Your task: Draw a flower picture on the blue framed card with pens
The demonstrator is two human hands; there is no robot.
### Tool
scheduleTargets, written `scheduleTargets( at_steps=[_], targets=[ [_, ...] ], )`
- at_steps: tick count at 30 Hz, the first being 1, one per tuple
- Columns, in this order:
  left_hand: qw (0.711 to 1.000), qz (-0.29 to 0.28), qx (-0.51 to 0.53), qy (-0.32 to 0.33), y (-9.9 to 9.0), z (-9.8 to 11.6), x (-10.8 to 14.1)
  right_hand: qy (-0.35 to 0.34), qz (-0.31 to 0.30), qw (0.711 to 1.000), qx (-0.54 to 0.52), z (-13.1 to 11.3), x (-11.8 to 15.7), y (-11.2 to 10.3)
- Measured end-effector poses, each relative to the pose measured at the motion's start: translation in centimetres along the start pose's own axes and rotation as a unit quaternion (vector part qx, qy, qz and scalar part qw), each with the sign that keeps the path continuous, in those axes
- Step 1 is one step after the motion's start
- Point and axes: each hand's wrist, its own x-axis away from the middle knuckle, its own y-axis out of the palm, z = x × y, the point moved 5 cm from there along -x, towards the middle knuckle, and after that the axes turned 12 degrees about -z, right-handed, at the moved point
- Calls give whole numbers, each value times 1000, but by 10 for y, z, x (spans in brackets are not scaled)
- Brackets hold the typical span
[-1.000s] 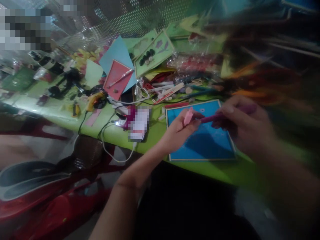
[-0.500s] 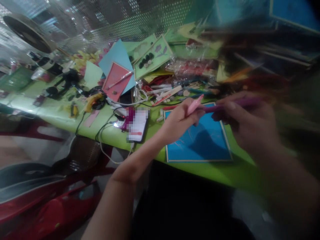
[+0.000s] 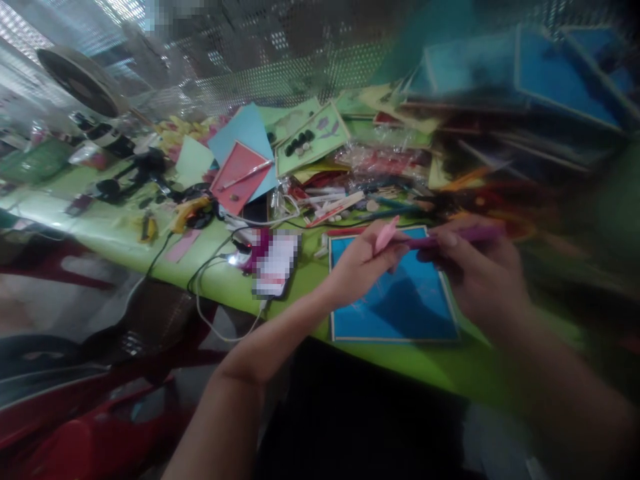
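Note:
My left hand (image 3: 360,263) is closed on a small pink pointed piece (image 3: 386,235), which pokes up past the thumb; its exact kind is not clear. My right hand (image 3: 475,270) grips a long purple pen-like stick (image 3: 480,233) that is blurred. The thin left end of this stick reaches my left fingertips, and I cannot tell whether they pinch it too. Both hands hover above a blue framed panel (image 3: 350,327) with faint lines drawn on it. A dark shadow falls across its middle.
On the green table (image 3: 295,313) left of the panel lies a phone (image 3: 277,267) with cables. Behind are loose sticks, a red card (image 3: 243,177), a green framed picture (image 3: 320,137) and plastic packets. Several blue panels (image 3: 560,73) are stacked at the back right.
The whole view has shifted, so the table and hands appear slightly lower. My right hand is a little closer to my left; both keep hold of the same things.

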Motion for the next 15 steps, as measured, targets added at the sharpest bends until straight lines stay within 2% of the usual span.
scheduleTargets(
  at_steps=[4,10,15],
  targets=[
    [1000,-1,-25,-14,-2,-7,2,1,9,1000,8,7,0,0],
    [996,26,-80,17,-1,-9,6,17,31,999,-7,12,0,2],
    [999,27,-34,-1,5,-14,4,8,24,1000,17,7,-2,0]
  ],
)
